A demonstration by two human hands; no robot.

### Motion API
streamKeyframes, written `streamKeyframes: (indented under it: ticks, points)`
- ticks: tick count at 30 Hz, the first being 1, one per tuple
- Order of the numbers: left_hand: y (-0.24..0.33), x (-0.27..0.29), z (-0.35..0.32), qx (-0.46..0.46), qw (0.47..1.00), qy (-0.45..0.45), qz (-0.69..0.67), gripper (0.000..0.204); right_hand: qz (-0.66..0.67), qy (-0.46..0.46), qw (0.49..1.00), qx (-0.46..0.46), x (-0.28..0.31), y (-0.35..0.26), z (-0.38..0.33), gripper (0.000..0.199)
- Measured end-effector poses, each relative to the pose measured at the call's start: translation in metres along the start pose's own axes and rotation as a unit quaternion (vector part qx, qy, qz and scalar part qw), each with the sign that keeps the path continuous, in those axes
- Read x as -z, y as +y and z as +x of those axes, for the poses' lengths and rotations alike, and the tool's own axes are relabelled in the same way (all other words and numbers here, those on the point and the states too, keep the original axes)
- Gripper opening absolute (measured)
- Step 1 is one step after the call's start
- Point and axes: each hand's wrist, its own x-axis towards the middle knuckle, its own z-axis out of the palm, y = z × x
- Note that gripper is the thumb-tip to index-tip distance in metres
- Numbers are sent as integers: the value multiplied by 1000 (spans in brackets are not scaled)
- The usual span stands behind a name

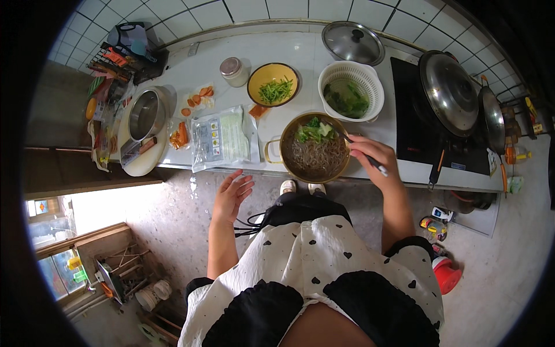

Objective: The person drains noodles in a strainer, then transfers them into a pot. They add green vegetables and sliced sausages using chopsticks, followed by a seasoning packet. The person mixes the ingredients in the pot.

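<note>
Nearest us, our left hand [232,194] hangs open and empty below the counter edge [231,168]. Beyond it our right hand [370,153] grips chopsticks [363,155] in the brass pot [315,147] of noodles [315,159]: slippery, soft strands; we judge the full pot heavy, best lifted by its side handle [270,151].

Pretty even daylight here, brightest on the white counter [324,52] with glare on the steel lids. Heavy fisheye bending and black corners; the lower-left window [55,231] is blown out.
</note>
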Motion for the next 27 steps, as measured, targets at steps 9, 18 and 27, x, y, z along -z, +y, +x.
streamKeyframes:
  ticks: [9, 18, 27]
  points:
    - [-1, 6, -1, -1, 1000, 7, -2, 34, -110, -82, 990, 9, -12, 13, -27, 17]
    - [0, 5, -2, 0, 1000, 7, -3, 33, -120, -35, 990, 63, 3, -3, -19, 22]
    - [3, 0, -1, 2, 1000, 7, -3, 33, -89, -151, 984, 36, -55, 31, -55, 21]
